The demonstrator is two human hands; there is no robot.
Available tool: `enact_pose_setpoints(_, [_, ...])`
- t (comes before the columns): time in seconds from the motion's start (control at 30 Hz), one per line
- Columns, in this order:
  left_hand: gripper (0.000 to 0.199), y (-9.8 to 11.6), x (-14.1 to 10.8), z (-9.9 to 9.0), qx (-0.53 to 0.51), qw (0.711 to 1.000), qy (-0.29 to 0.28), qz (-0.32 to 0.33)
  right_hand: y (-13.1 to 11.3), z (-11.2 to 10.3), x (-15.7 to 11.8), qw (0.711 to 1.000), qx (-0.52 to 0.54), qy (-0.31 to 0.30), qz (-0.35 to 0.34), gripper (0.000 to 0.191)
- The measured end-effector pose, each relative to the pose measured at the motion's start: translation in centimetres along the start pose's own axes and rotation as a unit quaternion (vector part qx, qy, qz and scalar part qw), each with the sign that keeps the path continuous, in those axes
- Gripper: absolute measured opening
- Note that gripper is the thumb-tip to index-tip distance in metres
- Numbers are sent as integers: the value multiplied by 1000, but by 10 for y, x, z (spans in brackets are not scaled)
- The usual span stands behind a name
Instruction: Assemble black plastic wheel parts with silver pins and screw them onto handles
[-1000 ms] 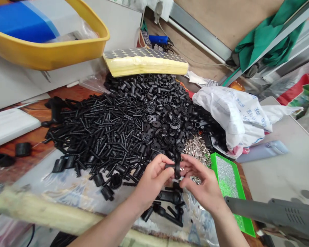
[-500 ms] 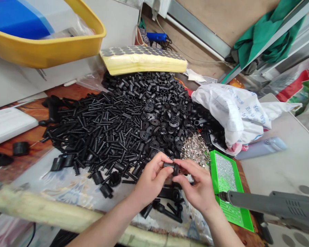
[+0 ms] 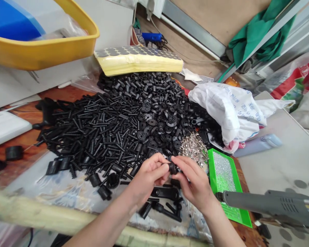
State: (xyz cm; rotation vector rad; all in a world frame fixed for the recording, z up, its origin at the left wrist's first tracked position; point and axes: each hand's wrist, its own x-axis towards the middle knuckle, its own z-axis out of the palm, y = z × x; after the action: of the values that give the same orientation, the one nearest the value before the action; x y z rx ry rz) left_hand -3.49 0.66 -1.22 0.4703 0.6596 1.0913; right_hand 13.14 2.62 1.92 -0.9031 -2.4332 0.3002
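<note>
A small black plastic part (image 3: 172,168) is pinched between my two hands, above the near side of a parts heap. My left hand (image 3: 152,175) grips it from the left with thumb and forefinger. From the right, the fingertips of my right hand (image 3: 192,180) close on the same part and hide much of it. Behind them lie round black discs (image 3: 151,130) and many black ribbed rods (image 3: 98,127). Shiny metal pieces (image 3: 194,147) form a small pile just beyond my right hand. Below the hands rest a long black lever-like piece (image 3: 166,192) and other loose black parts.
Right of my hands stands a green tray (image 3: 243,192) of small silvery pieces, with a grey power tool (image 3: 260,202) across it. Black tubes (image 3: 154,84) lie behind, under a yellow-edged stack of sheets (image 3: 141,65). A white bag (image 3: 226,106) and yellow basin (image 3: 43,55) flank the heap.
The black part has been turned between my fingers, and my left hand has curled more around it. The whole view has shifted slightly, so the surroundings sit further left.
</note>
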Motion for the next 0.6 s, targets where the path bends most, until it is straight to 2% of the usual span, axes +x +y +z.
enact_pose_setpoints(0.13, [22,-3,0,0,20,1000,-1,11,-2,0,4,999,39,6,25,40])
enact_pose_setpoints(0.27, [14,-9,-1,-1,64,996,15,59,-8,4,5,995,53,16,79,31])
enact_pose_setpoints(0.5, [11,-10,-1,-1,93,991,27,87,-15,13,5,977,118,61,165,22])
enact_pose_setpoints(0.6, [16,-7,-1,0,91,993,23,75,-11,11,4,979,119,49,158,25])
